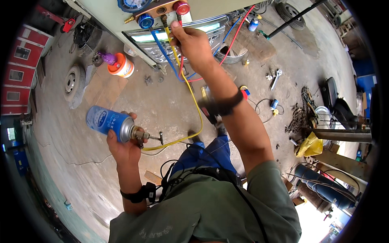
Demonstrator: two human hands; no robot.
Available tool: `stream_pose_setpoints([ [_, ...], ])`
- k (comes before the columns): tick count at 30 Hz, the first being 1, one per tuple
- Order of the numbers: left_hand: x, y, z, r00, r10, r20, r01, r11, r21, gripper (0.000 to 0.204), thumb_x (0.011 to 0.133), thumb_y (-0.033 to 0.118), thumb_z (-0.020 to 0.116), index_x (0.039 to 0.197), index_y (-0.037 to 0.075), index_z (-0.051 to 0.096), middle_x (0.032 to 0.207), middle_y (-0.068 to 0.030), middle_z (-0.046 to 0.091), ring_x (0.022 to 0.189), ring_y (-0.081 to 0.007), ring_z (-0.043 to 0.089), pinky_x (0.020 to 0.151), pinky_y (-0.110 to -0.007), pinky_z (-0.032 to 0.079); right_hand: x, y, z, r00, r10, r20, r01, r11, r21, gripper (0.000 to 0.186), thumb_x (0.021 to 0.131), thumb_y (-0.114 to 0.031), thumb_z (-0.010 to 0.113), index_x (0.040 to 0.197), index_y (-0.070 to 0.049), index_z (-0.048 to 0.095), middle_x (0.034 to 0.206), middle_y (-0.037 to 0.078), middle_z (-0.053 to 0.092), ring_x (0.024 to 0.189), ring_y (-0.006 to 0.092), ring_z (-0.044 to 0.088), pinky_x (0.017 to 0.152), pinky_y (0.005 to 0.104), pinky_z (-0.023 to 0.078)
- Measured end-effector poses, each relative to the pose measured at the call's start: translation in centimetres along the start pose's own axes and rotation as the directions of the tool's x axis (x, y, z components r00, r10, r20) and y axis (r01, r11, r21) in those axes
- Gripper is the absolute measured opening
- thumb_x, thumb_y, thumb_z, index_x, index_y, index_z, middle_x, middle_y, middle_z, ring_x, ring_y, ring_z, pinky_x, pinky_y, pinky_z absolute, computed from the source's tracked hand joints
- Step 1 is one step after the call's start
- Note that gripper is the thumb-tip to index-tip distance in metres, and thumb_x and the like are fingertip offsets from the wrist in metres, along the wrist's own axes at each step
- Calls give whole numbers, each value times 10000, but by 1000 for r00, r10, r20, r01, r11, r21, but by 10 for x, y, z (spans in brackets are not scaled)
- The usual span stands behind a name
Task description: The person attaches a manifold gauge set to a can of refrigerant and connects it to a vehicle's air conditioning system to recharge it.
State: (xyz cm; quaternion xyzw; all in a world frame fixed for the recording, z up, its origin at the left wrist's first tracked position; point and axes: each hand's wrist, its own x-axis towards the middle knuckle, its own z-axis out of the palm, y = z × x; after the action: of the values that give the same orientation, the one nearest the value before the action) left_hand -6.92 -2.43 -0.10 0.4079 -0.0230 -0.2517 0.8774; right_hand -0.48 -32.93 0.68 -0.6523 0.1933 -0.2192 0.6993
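blue can (106, 121): white lettering | green shirt (202, 206): pale characters | blue gauge (134, 4): tiny dial markings

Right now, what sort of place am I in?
Most likely a vehicle repair workshop: a wheel and a wrench are on the floor, and a gauge set is near a headlight.

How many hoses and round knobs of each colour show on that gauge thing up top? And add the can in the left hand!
Blue hose: 1
Red hose: 1
Yellow hose: 1
Blue knob: 1
Red knob: 1
Blue can in the left hand: 1
Total: 6
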Motion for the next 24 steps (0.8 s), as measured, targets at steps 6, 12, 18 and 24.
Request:
stream_pose_setpoints([
  [6, -20, 18, -22, 999, 35, -30, -35, 999, -15, 749, 845, 484, 669, 1319, -5, 356, 1233, -183, 529, 845, -313, 681, 554, -426, 614, 46, 21, 34, 981, -158, -114, 174, 974, 148, 478, 905, -398, 669, 741, 52, 677, 605, 60, 629, 544, 130, 560, 538, 282, 450],
  [12, -30, 14, -29, 999, 42, -33, -41, 999, 27, 747, 847, 472, 672, 1314, -16, 352, 1219, -188, 529, 846, -315, 685, 551, -417, 618, 37, 27, 36, 980, -111, -164, 124, 990, 70, 539, 858, -473, 699, 685, 37, 666, 564, 69, 608, 533, 139, 574, 533, 283, 459],
  [18, -27, 17, -25, 999, 39, -30, -39, 999, 4, 749, 851, 477, 667, 1309, -24, 351, 1211, -193, 528, 830, -319, 686, 567, -417, 626, 44, 31, 46, 955, -173, -243, 187, 982, 36, 524, 861, -458, 693, 682, 34, 680, 581, 111, 627, 533, 183, 589, 553, 327, 471],
  [24, -25, 16, -18, 998, 44, -47, -42, 999, 30, 745, 852, 475, 666, 1303, -32, 358, 1209, -199, 527, 817, -320, 683, 557, -418, 622, 47, 28, 44, 956, -97, -278, 101, 995, 0, 478, 859, -418, 702, 695, 31, 686, 598, 137, 638, 556, 210, 602, 594, 339, 489],
])
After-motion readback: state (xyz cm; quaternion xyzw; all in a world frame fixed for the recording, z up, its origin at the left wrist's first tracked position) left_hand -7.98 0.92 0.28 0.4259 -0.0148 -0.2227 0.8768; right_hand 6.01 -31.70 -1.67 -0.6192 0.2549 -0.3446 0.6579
